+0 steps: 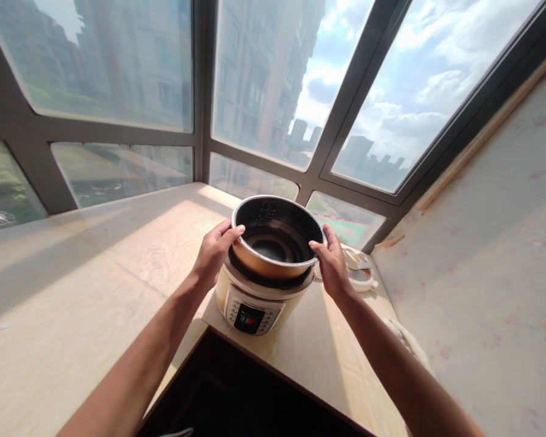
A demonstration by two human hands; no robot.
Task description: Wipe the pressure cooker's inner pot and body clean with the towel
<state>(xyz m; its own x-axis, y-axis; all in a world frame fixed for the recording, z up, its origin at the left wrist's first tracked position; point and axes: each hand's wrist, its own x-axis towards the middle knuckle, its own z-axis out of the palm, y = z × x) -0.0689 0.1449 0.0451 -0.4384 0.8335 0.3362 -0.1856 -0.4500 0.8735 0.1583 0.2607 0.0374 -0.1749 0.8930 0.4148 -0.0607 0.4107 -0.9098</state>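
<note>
Both hands grip the rim of a round inner pot (277, 260), dark inside with level marks and gold-coloured outside. My left hand (216, 247) has its thumb over the left edge and its fingers behind the wall. On the opposite edge, my right hand (331, 258) pinches the rim in the same way. The pot sits partly raised out of a cream electric pressure cooker (221, 291), whose front panel has buttons and a small display. Whether the pot's base touches the cooker is hidden. Behind my right hand lies a white lid (361, 276).
The cooker stands on a pale sunlit counter (95, 267). In front of it is a dark rectangular area (236, 388) with a raised edge. Framed windows (264, 79) rise behind, and a flowered wall (495, 273) stands at the right. A pale cord or cloth (409, 343) lies by that wall.
</note>
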